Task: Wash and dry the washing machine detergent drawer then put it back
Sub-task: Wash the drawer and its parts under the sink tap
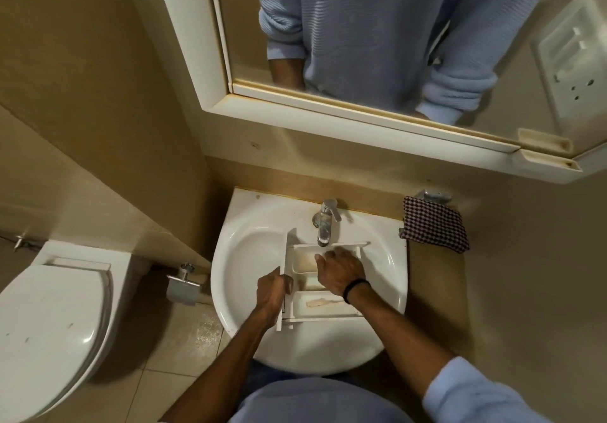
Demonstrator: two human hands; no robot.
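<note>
Beige-walled bathroom, closed white plastic toilet [52, 324] at far left, then round white ceramic basin [249, 251]. At its middle, left hand [271, 293] with fingers clenched round the side wall of the white plastic compartmented detergent drawer [303, 258], lying in the basin under the chrome mixer tap [325, 222]. Keep that grip firm against sliding. Right hand [341, 273] with fingers straight, grasping nothing, pressed into the rear compartment. Scrub into corners, then forward to the brownish residue streak [323, 303]. Rightmost, dark checked cloth [435, 225] on the wall, likely handy for drying.
</note>
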